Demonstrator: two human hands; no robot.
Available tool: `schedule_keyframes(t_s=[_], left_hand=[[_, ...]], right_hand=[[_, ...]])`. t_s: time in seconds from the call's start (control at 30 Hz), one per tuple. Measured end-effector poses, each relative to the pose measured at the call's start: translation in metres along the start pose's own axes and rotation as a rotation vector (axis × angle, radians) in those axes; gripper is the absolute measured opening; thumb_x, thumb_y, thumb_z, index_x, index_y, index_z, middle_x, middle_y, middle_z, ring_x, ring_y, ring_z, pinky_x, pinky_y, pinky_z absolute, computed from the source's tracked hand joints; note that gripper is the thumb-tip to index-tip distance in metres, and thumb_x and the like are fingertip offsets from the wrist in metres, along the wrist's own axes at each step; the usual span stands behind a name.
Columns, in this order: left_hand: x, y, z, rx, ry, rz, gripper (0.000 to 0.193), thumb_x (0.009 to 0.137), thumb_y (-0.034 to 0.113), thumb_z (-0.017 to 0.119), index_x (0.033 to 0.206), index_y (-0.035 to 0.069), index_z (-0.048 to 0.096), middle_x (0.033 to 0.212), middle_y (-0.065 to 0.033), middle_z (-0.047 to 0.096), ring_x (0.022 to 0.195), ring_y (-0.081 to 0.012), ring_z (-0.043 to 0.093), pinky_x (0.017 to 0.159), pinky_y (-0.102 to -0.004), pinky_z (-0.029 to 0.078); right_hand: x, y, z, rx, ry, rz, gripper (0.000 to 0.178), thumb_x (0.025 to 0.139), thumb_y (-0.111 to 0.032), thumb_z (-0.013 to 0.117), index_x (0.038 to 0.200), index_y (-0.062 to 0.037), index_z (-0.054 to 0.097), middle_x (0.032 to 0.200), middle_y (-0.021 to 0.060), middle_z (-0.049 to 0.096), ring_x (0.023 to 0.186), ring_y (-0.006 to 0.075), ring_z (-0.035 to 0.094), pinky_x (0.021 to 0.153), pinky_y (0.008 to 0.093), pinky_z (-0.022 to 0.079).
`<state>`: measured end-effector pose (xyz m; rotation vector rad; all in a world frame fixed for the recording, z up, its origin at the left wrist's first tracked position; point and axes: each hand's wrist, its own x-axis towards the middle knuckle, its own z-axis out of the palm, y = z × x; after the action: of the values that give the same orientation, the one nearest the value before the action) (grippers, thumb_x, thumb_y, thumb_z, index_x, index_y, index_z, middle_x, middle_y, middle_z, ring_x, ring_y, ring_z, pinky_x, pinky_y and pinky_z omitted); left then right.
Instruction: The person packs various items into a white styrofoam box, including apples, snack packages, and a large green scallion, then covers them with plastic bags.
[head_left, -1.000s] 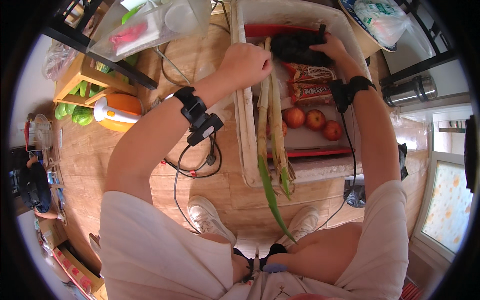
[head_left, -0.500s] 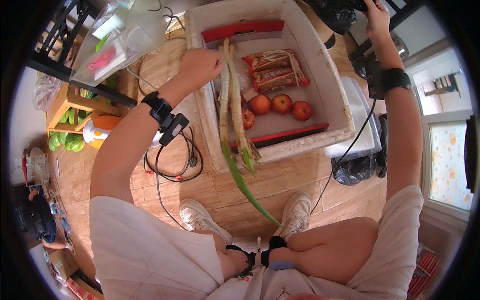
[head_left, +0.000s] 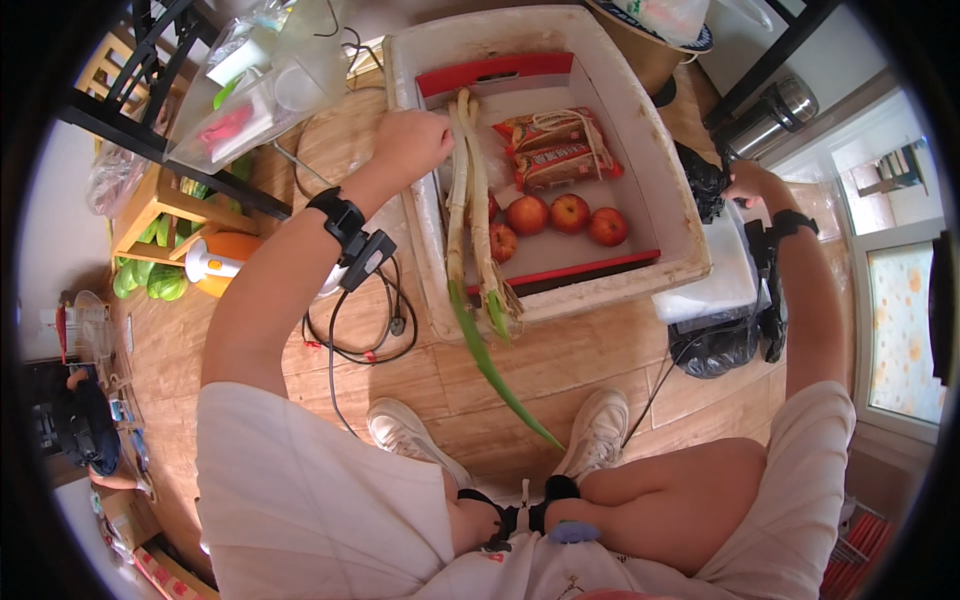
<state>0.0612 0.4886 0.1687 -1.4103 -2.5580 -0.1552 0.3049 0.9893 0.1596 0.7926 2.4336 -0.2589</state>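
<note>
My left hand point(head_left: 416, 138) is closed in a fist over the left rim of a white foam box point(head_left: 690, 238). Its fingers are turned away, so whatever they hold, if anything, is hidden. Right beside it, two long green onions point(head_left: 458, 200) lie across the box, one green leaf hanging over the near edge. At the box's right side, my right hand point(head_left: 752, 184) grips a crumpled black plastic bag point(head_left: 702, 182). Inside the box are several red apples point(head_left: 527, 214) and red packages tied with string point(head_left: 556, 148).
White foam pieces point(head_left: 715, 270) and another black bag point(head_left: 712, 345) lie right of the box. A coiled black cable point(head_left: 372, 352) rests on the wooden floor to the left, near green vegetables point(head_left: 165, 280) under a wooden stool point(head_left: 150, 215). A metal flask point(head_left: 785, 112) stands far right.
My right hand has come down from the far right with the black bag to the box's right side. My left hand stays closed near the green onions; the view has shifted slightly.
</note>
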Motion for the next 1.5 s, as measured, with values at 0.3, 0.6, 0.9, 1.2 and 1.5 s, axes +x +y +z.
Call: schedule_keyframes(t_s=[0.3, 0.6, 0.9, 1.2, 1.5], left_hand=[[0.001, -0.007, 0.003, 0.002, -0.014, 0.006, 0.019, 0.079, 0.023, 0.054, 0.071, 0.008, 0.064, 0.068, -0.0138, 0.062, 0.067, -0.0342, 0.06, 0.061, -0.0476, 0.046], [0.004, -0.007, 0.01, 0.02, 0.003, 0.036, 0.018, 0.079, 0.022, 0.054, 0.071, 0.009, 0.064, 0.068, -0.0123, 0.063, 0.066, -0.0332, 0.061, 0.06, -0.046, 0.047], [0.004, -0.006, 0.015, 0.043, 0.027, 0.034, 0.019, 0.083, 0.023, 0.053, 0.075, 0.011, 0.065, 0.069, -0.0117, 0.065, 0.07, -0.0321, 0.063, 0.062, -0.0459, 0.047], [0.0, -0.001, 0.009, -0.08, 0.162, -0.021, 0.015, 0.083, 0.008, 0.045, 0.095, 0.006, 0.055, 0.089, -0.0133, 0.064, 0.078, -0.034, 0.062, 0.067, -0.0456, 0.047], [-0.002, -0.009, 0.018, -0.051, 0.154, 0.044, 0.011, 0.083, 0.012, 0.049, 0.088, 0.007, 0.057, 0.084, -0.012, 0.065, 0.076, -0.0303, 0.063, 0.066, -0.045, 0.046]], right_hand=[[-0.035, -0.225, -0.019, 0.19, 0.619, -0.643, 0.027, 0.087, -0.027, 0.056, 0.101, -0.0054, 0.062, 0.087, 0.0133, 0.066, 0.077, 0.0282, 0.064, 0.07, 0.0391, 0.05], [-0.075, -0.383, 0.08, 0.861, -0.492, -0.258, 0.057, 0.081, -0.048, 0.067, 0.101, 0.005, 0.059, 0.087, 0.016, 0.065, 0.071, 0.0253, 0.066, 0.058, 0.0354, 0.056], [-0.026, -0.397, 0.139, 1.366, -0.416, -0.27, 0.043, 0.08, -0.028, 0.074, 0.106, 0.0015, 0.058, 0.088, 0.01, 0.064, 0.072, 0.0212, 0.063, 0.059, 0.035, 0.051], [-0.121, -0.34, 0.027, 0.892, -0.101, -1.106, 0.033, 0.081, -0.015, 0.067, 0.108, -0.0002, 0.055, 0.081, 0.0056, 0.061, 0.069, 0.0138, 0.06, 0.059, 0.0259, 0.049], [-0.147, -0.228, -0.062, 1.047, 0.405, -0.617, 0.047, 0.081, -0.016, 0.066, 0.121, -0.0038, 0.045, 0.084, 0.004, 0.06, 0.066, 0.0102, 0.058, 0.059, 0.0244, 0.048]])
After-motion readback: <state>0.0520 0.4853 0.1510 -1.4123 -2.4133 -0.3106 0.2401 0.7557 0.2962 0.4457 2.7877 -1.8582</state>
